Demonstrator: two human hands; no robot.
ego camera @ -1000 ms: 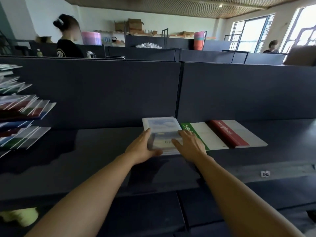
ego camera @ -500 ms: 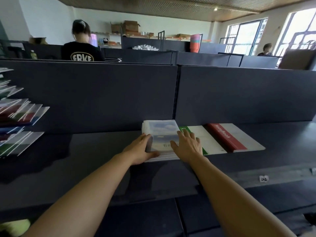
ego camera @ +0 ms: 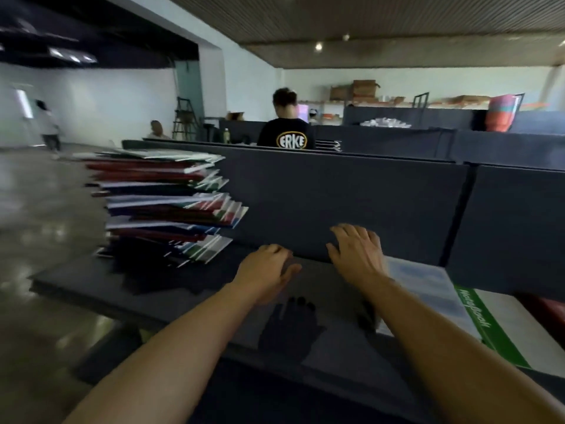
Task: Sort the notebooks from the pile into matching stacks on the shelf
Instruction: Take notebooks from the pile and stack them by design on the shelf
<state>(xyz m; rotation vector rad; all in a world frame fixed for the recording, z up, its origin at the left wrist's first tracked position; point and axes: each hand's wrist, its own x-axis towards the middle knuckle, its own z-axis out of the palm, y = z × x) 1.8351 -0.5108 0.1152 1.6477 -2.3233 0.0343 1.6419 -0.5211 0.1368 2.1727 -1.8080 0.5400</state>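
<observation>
Head view: both hands hovering empty above the dark shelf (ego camera: 195, 289), apart from each other. Left hand (ego camera: 266, 272) loosely curled, grasping nothing; right hand (ego camera: 356, 257) with fingers spread and relaxed, released, just beside the left edge of the pale blue notebook stack (ego camera: 428, 289). Green notebook (ego camera: 501, 328) touching that stack on its right. Tall messy pile of notebooks (ego camera: 168, 203) standing at the shelf's left end, against the dark back panel (ego camera: 351, 191)
</observation>
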